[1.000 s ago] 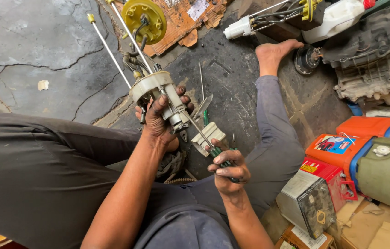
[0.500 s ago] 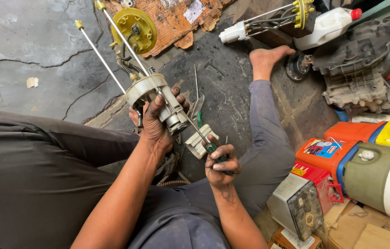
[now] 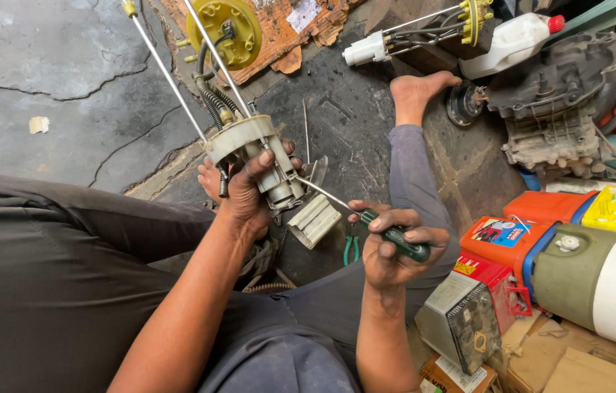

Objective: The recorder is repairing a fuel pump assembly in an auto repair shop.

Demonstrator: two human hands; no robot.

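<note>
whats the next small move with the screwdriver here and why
Probably ease the screwdriver tip in and lever gently: its shaft already meets the grey pump assembly that the left hand grips, and the right hand holds the green handle.

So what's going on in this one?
A person sits on a cracked concrete floor working on a pump assembly. The left hand grips its grey-white housing, with two metal rods running up to a yellow cap. The right hand holds a green-handled screwdriver, its tip pressed against the housing. A second similar assembly, engine parts and boxes lie around.
</note>
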